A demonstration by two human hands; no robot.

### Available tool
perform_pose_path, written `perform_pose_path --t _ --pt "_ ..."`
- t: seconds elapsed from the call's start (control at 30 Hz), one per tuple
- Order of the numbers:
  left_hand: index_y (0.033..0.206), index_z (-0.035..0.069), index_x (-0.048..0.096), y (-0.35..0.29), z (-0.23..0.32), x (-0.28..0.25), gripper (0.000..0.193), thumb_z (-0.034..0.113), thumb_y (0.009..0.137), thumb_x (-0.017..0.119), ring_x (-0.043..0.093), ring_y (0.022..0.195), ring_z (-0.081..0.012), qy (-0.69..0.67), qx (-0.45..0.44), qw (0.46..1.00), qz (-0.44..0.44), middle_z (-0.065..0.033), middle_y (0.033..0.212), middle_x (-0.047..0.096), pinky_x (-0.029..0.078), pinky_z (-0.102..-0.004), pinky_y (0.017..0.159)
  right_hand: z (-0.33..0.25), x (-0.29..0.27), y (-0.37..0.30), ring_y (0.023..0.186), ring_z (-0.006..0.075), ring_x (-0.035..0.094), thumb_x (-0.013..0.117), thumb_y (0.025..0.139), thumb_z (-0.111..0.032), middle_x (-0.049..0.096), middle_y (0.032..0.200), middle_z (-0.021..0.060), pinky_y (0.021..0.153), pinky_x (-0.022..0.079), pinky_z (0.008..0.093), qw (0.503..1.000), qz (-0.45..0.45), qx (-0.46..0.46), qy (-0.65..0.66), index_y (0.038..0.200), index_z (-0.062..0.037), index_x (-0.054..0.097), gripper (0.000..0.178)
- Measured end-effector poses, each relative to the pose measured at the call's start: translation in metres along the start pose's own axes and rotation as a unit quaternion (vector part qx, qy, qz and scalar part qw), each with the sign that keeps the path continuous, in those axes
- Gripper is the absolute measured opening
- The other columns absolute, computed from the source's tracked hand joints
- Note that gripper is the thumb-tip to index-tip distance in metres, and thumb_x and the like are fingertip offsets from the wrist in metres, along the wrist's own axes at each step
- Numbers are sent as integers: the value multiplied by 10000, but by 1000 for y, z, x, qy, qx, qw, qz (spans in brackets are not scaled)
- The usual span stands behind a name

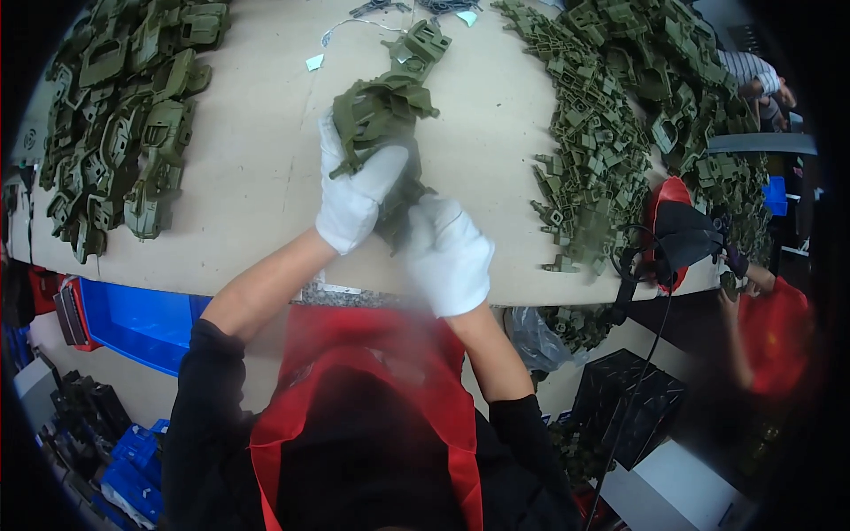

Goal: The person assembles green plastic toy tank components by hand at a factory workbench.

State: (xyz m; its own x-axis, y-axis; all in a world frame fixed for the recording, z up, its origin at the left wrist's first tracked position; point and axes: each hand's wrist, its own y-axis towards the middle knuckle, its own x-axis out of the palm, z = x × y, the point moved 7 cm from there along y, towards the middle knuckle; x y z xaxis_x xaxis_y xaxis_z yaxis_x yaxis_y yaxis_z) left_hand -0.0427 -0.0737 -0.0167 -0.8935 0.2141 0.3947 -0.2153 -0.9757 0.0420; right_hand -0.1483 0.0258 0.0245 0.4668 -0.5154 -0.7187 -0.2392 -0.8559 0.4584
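My left hand (361, 186), in a white glove, is wrapped round an olive-green moulded plastic part (381, 111), held above the table in front of me. My right hand (450, 252), also in a white glove, is closed at the lower end of this part. It is slightly blurred, and whatever its curled fingers grip is hidden. Just beyond the held part lies another olive-green plastic part (419, 51) on the pale tabletop (266, 177).
A heap of olive-green housings (133, 115) lies at the left, and smaller green pieces (593, 159) pile up at the right. A black-and-red lamp-like object (677, 234) stands near the right edge. Below the table sits a blue bin (142, 323). A person in red (770, 336) is at far right.
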Motion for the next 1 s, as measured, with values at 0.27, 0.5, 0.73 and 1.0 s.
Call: perform_pose_path --t 0.27,0.5,0.73,1.0 --pt "1188 33 537 33 -14 -19 400 102 810 647 586 976 -184 -13 -45 999 16 -81 1093 596 478 -305 869 41 27 45 617 192 644 727 812 -307 684 701 125 619 519 312 869 -362 242 233 859 14 699 326" --pt "1108 56 607 62 -12 -36 560 564 874 582 659 791 -215 -232 -200 952 -5 -108 916 668 573 -373 729 85 71 162 1031 357 637 662 806 -423 671 1080 224 899 493 407 979 -63 193 33 1092 -14 660 499" --pt "1286 94 530 70 -5 -35 1039 917 668 390 635 903 -204 -123 -70 990 -22 -73 1081 632 551 -377 803 118 47 161 771 149 657 684 830 -160 704 898 110 657 528 278 970 -14 176 165 1072 24 649 306" --pt "1422 25 340 55 12 -5 1193 904 621 434 495 1252 -239 -119 -5 985 -127 -118 1349 503 415 -402 1054 -16 -5 107 817 319 655 652 859 -210 662 934 113 721 530 422 993 -49 -99 51 1053 -153 630 204"
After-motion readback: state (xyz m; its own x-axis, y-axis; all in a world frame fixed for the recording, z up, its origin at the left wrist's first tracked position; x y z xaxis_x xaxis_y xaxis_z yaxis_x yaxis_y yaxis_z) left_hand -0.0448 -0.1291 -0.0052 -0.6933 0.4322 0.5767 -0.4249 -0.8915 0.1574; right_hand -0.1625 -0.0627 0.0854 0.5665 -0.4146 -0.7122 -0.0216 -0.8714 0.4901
